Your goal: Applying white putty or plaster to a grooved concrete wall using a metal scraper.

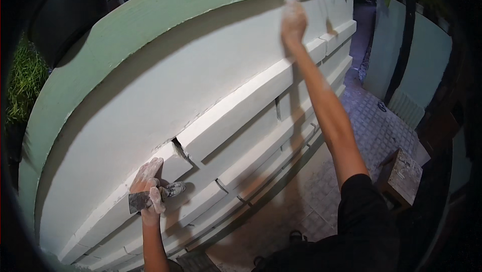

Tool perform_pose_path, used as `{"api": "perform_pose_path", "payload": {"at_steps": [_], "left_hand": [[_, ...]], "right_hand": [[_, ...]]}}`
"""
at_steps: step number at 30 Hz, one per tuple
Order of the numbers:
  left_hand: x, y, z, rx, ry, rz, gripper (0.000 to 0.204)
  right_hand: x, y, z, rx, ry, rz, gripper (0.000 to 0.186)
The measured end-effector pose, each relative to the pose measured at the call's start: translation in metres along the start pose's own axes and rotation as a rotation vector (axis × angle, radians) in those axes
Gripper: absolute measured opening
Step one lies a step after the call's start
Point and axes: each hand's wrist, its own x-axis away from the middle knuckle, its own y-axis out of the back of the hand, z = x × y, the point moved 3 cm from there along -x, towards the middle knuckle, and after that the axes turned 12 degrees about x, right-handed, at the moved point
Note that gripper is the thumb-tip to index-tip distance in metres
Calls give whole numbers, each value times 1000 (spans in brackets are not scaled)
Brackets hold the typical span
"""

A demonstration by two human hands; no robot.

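Observation:
My left hand [146, 175], coated in white powder, rests by a raised white block [173, 164] low on the wall. A putty knife [174, 189] is tucked between its thumb and palm, with the smeared metal blade to the left and the handle to the right. The other fingers stretch up over the block's top. My right hand [293, 23] is raised to the upper part of the white wall [216, 51], just under the green coping. Its fingers are closed and whitened; what they hold, if anything, is blurred.
A green coping [150, 26] curves along the wall's top, with a black pot [68, 13] on it at left. Raised white bands run along the wall, with dark gaps. A worn box-like stool [405, 176] stands on the patterned tile floor [371, 131] at right.

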Motion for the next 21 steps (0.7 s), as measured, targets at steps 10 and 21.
{"api": "perform_pose_path", "payload": {"at_steps": [10, 21], "left_hand": [[-6, -4, -3, 44, -101, -166, 40], [0, -5, 5, 58, -44, -97, 41]], "right_hand": [[15, 1, 23, -57, 231, 7, 20], [-14, 17, 12, 123, -99, 262, 30]]}}
